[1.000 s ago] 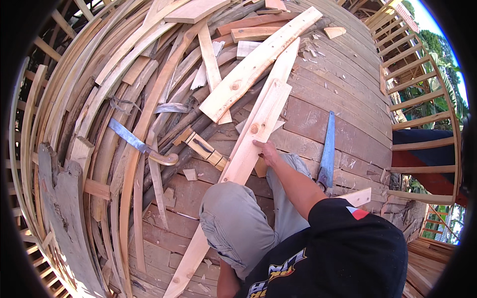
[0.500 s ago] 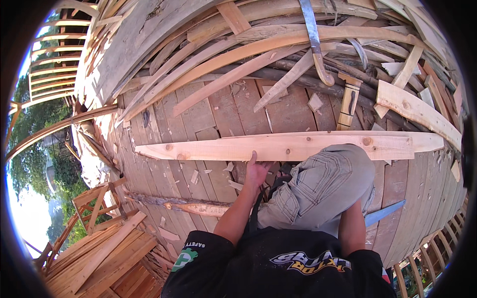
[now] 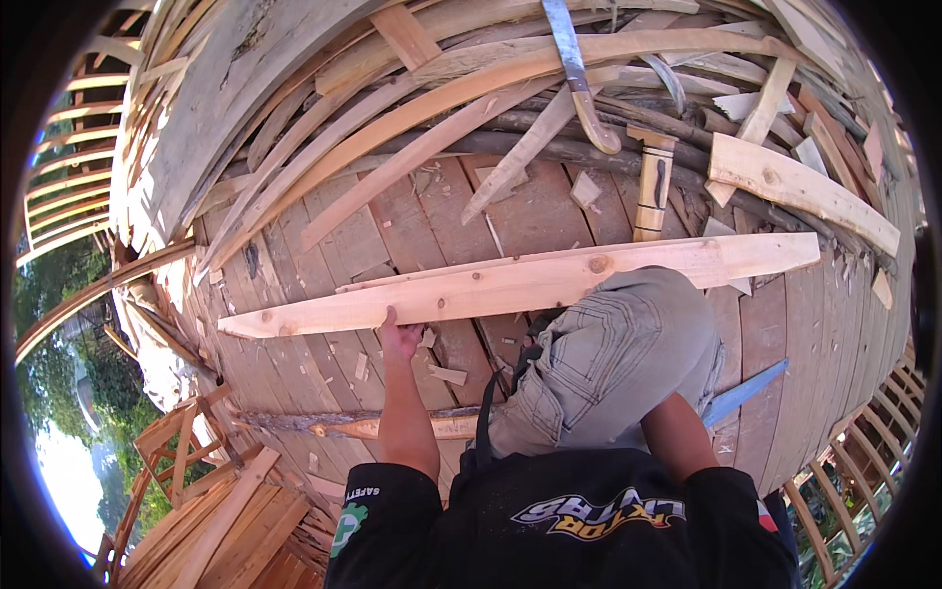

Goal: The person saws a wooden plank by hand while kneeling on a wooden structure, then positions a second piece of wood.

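A long, pale wooden board with several knots lies crosswise in front of me, tapering at its left end. A second board shows as a thin strip along its far edge. My left hand grips the near edge of the long board left of its middle, thumb up against its face and fingers under it. My bent right knee, in grey trousers, overlaps the near edge of the board. My right forearm goes down behind that leg, which hides my right hand.
Beyond the boards, a machete lies on a heap of curved timbers. A wooden post-like piece and a cut plank are at the right. A blue saw blade sits beside my leg. Wood chips litter the plank floor.
My left hand has moved left along the board. The board now slants, its right end farther away, and the two boards' right ends no longer look staggered. The whole view has shifted too.
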`<move>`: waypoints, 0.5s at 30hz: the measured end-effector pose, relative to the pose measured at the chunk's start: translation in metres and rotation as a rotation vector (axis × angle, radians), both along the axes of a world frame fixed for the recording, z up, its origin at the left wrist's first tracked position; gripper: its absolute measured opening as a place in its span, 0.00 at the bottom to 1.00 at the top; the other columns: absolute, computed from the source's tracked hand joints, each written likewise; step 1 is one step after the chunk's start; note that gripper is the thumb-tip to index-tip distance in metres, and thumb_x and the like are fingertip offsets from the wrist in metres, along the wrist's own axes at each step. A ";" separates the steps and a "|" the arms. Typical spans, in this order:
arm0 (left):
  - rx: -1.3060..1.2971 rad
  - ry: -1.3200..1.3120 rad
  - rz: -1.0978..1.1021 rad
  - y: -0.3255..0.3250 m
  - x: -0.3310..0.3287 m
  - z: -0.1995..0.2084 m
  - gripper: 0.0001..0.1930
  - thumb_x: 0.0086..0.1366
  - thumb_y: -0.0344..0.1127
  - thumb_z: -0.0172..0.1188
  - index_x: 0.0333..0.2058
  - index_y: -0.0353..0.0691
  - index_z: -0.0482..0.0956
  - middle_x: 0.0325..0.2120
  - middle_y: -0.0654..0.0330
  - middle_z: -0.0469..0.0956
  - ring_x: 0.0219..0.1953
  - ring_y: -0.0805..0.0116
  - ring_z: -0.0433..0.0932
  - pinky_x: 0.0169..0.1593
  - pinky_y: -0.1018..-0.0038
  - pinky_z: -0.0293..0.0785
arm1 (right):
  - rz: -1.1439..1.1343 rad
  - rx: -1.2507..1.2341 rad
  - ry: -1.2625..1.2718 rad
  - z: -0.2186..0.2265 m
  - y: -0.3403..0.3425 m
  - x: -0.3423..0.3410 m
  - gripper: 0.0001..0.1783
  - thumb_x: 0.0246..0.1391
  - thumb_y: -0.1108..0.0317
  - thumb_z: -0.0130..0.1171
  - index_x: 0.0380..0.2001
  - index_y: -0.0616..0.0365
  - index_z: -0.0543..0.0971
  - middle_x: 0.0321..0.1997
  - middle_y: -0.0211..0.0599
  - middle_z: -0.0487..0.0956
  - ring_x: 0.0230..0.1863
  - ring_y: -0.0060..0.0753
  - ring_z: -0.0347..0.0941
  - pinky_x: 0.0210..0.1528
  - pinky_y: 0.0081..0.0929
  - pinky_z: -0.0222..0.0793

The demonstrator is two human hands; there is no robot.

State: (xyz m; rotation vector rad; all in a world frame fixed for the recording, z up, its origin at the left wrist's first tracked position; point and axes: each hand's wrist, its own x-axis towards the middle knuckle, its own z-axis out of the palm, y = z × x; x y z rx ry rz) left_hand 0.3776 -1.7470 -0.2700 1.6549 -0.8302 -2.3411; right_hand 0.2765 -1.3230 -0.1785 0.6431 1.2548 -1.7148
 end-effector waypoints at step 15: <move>0.510 0.175 -0.492 0.130 -0.018 0.045 0.26 0.66 0.39 0.56 0.58 0.33 0.63 0.53 0.49 0.70 0.55 0.51 0.69 0.61 0.58 0.63 | -0.957 0.100 -0.009 -0.043 0.085 -0.018 0.17 0.61 0.53 0.54 0.43 0.55 0.75 0.40 0.33 0.79 0.40 0.30 0.76 0.41 0.34 0.73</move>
